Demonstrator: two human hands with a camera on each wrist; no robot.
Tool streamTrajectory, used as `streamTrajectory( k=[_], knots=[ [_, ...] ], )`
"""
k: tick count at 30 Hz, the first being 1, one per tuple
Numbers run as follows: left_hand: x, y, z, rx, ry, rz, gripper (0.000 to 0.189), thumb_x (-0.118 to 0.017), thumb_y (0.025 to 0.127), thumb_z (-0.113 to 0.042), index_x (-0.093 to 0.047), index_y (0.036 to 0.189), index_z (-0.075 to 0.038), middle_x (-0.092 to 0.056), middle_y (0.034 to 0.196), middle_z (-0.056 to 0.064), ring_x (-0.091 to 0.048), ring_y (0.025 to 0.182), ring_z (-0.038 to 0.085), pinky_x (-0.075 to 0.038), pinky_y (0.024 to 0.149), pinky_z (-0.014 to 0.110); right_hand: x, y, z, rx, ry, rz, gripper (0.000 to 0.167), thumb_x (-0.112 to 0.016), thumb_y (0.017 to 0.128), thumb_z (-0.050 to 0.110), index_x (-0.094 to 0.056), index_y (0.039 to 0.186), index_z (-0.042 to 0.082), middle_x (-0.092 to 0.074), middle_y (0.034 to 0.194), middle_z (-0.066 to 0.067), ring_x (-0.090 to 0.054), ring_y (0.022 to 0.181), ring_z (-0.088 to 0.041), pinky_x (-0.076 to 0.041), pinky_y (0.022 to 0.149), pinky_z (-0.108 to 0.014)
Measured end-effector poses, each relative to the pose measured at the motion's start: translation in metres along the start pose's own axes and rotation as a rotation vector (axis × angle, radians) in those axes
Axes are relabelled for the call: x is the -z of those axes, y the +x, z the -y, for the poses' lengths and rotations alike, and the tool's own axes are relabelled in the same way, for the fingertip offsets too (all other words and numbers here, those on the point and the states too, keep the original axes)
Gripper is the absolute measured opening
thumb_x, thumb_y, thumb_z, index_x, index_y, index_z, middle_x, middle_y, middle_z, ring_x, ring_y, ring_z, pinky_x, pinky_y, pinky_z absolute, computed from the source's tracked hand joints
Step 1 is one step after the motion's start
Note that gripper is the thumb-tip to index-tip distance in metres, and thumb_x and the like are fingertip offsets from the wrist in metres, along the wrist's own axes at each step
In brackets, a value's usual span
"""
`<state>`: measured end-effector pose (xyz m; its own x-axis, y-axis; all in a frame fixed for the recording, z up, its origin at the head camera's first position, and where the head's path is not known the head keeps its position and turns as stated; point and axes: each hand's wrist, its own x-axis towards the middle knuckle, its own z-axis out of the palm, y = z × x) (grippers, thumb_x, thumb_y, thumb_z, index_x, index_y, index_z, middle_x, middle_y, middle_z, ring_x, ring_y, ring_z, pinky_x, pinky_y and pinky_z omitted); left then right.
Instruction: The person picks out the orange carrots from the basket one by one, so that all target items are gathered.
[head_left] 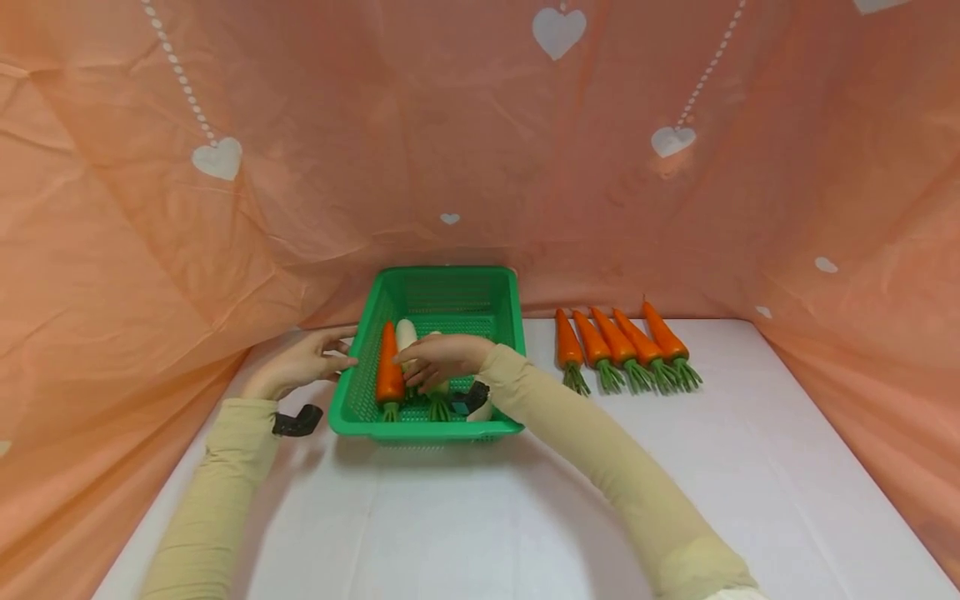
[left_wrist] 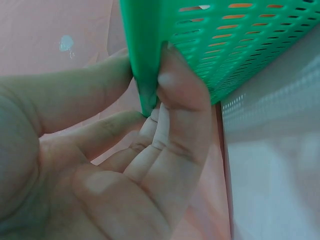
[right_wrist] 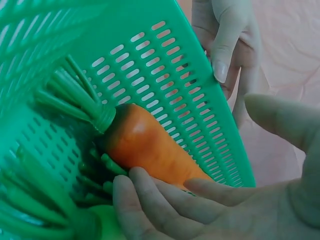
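Note:
A green plastic basket (head_left: 427, 430) stands on the white table. At its left side my left hand (head_left: 303, 363) grips the rim between thumb and fingers, plain in the left wrist view. Inside the basket an orange carrot (head_left: 388, 375) lies along the left wall, its green stalks toward me. Beside it are white radishes (head_left: 406, 333), partly covered by my right hand (head_left: 444, 357). That hand reaches over the basket with thumb apart. In the right wrist view its extended fingers (right_wrist: 150, 195) lie right at the carrot's side, not curled round it.
On the table right of the basket, several carrots (head_left: 618, 343) lie in a row, green stalks toward me. An orange cloth (head_left: 465, 150) with white hearts hangs behind and along both sides of the table (head_left: 435, 533).

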<state>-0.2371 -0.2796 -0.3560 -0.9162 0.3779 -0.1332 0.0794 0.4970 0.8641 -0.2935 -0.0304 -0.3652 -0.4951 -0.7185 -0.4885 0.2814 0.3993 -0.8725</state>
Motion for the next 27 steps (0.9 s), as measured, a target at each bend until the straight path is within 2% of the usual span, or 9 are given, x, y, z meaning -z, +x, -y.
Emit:
streamTrajectory(
  k=[4, 12, 21, 27],
  knots=[
    [-0.0011, 0.0010, 0.0004, 0.001, -0.003, 0.006, 0.063, -0.057, 0.096, -0.008, -0.025, 0.149, 0.003, -0.047, 0.122, 0.028, -0.057, 0.098, 0.033, -0.054, 0.079, 0.040, -0.0030, 0.0017, 0.0006, -0.039, 0.039, -0.027, 0.062, -0.057, 0.097, 0.032, -0.030, 0.148, 0.007, -0.045, 0.137, -0.023, -0.050, 0.121, -0.033, -0.044, 0.097, -0.044],
    [-0.0002, 0.0005, 0.0003, 0.000, 0.003, 0.001, 0.063, -0.057, 0.096, -0.008, -0.025, 0.149, 0.003, -0.047, 0.125, 0.029, -0.057, 0.100, 0.034, -0.054, 0.079, 0.040, -0.0029, 0.0056, -0.0008, -0.049, 0.108, -0.011, 0.059, -0.058, 0.096, 0.032, -0.037, 0.145, 0.009, -0.046, 0.133, -0.021, -0.047, 0.123, -0.033, -0.041, 0.099, -0.047],
    [-0.0004, 0.0002, 0.0007, -0.014, 0.005, 0.003, 0.062, -0.057, 0.096, -0.008, -0.026, 0.149, 0.004, -0.047, 0.124, 0.030, -0.057, 0.100, 0.034, -0.054, 0.079, 0.041, -0.0064, 0.0054, 0.0015, -0.033, -0.001, -0.002, 0.050, -0.059, 0.096, 0.030, -0.044, 0.136, 0.005, -0.052, 0.120, -0.015, -0.051, 0.117, -0.032, -0.043, 0.098, -0.045],
    [-0.0005, -0.0009, -0.0013, -0.020, -0.004, 0.002, 0.062, -0.057, 0.096, -0.008, -0.026, 0.149, 0.004, -0.047, 0.124, 0.030, -0.057, 0.100, 0.034, -0.054, 0.079, 0.040, -0.0089, 0.0071, 0.0067, -0.009, -0.005, -0.001, 0.048, -0.055, 0.097, 0.025, -0.042, 0.137, 0.000, -0.049, 0.128, -0.020, -0.051, 0.118, -0.033, -0.043, 0.099, -0.042]
  ],
)
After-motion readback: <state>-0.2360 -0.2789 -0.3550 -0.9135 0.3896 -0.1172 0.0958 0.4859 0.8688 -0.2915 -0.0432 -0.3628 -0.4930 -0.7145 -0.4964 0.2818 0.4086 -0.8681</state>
